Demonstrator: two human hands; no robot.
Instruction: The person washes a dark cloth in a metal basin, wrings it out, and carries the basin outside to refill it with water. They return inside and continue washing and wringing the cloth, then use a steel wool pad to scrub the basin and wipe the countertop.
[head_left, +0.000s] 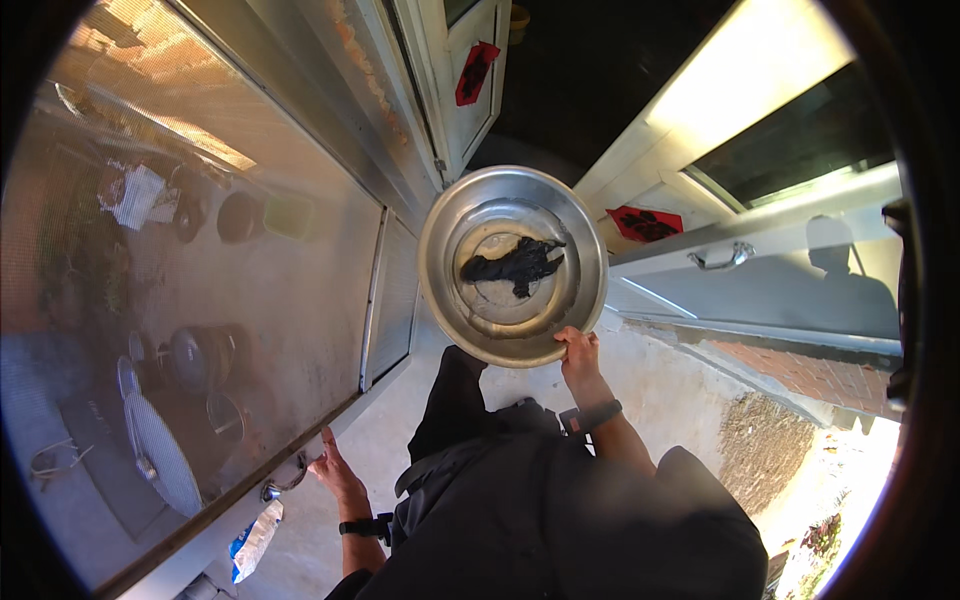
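My right hand (581, 361) grips the near rim of a round stainless steel basin (444, 300), its thumb over the edge. Inside the basin lies a crumpled, wet-looking black cloth item (517, 264), with a little water around it; its exact kind cannot be told. At the lower left, my left hand (337, 472) is at the edge of a mesh screen door (300, 330), beside its curved metal handle (287, 480). The fingers of that hand are spread, and whether they press on the door is unclear.
Ahead, a dark doorway (559, 97) lies between two white door leaves, each bearing a red paper decoration (476, 73). The right leaf (750, 277) has a metal handle (721, 256). A blue-and-white bag (255, 541) is at lower left. Pale concrete floor (645, 375) lies underfoot.
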